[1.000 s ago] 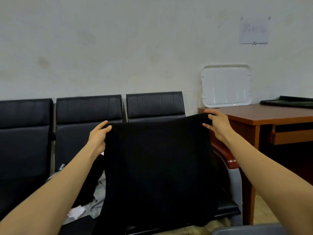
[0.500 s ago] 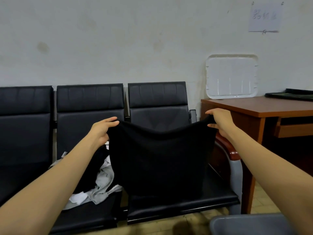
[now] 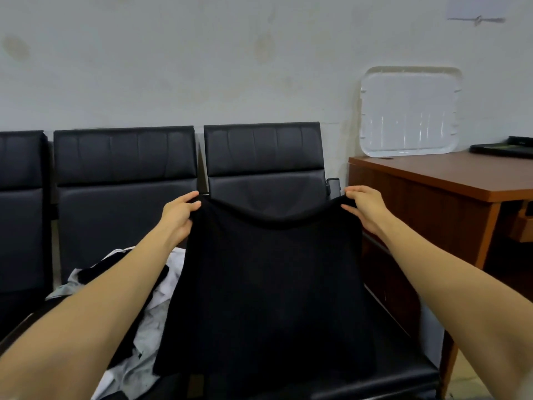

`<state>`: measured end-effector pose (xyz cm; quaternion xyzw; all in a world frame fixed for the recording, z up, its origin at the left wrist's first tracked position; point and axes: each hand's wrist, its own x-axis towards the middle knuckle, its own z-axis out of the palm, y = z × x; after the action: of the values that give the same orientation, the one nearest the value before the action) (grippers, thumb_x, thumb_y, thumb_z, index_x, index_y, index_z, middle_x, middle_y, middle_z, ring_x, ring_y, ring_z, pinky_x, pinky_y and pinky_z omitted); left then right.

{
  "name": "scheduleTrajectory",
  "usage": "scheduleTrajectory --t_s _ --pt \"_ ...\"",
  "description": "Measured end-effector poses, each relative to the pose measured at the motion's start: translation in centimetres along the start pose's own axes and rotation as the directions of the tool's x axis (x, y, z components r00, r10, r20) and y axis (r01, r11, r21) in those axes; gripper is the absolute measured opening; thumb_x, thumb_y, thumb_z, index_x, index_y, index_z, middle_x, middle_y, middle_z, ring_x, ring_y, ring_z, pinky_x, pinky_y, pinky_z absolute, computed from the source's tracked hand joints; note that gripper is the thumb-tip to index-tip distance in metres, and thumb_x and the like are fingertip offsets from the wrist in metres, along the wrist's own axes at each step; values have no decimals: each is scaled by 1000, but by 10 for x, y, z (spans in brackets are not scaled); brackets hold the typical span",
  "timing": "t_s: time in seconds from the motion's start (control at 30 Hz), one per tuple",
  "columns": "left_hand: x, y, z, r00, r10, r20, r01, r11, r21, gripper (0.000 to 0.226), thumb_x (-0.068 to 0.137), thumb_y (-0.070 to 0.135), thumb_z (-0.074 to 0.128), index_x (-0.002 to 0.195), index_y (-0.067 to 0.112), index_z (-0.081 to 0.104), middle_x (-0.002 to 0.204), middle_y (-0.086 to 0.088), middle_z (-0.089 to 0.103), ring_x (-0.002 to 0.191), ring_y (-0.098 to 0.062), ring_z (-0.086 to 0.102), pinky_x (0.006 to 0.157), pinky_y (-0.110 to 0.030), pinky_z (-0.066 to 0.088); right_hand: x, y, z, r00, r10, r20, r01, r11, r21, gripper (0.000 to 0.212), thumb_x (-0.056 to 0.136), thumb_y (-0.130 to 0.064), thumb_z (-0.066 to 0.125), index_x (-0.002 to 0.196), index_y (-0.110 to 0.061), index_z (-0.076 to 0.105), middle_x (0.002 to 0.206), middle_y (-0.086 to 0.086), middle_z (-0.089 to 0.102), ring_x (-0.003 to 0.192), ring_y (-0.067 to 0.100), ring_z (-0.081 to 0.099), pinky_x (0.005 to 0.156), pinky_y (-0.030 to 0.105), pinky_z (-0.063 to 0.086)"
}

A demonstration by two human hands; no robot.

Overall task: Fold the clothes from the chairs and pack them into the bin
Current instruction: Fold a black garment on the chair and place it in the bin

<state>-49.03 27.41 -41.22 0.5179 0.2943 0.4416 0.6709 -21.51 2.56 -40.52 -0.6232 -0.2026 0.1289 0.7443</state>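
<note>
Left hand (image 3: 178, 215) and right hand (image 3: 364, 207) each pinch a top corner of the black garment (image 3: 268, 284), which hangs over the rightmost chair (image 3: 265, 157). For a clean fold, pull the corners level and taut, since the top edge sags. The cloth looks plain, matte and smooth.

Setting: an office or waiting area. Indicators: a row of linked black chairs (image 3: 124, 180) along a stained white wall (image 3: 202, 67), a wooden table (image 3: 450, 180), and a paper notice (image 3: 476, 8) pinned up.
</note>
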Motion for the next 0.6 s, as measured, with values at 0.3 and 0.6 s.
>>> scheduleTrajectory --t_s 0.3,0.6 --pt "12 25 17 989 114 92 -93 973 -212 17 91 13 61 106 15 70 99 -3 71 84 -13 69 69 -26 56 25 -14 7 988 -150 -27 152 977 152 16 97 -6 50 104 -8 64 113 6 57 100 16 59 80 29 58" --pt "-88 -135 -65 968 -250 -6 233 893 384 20 95 9 52 108 13 67 113 -14 65 93 -21 60 72 -30 46 -52 121 -69 959 283 -20 -271 894 -357 5 90 -4 61 90 -9 61 106 11 58 102 22 52 67 34 49"
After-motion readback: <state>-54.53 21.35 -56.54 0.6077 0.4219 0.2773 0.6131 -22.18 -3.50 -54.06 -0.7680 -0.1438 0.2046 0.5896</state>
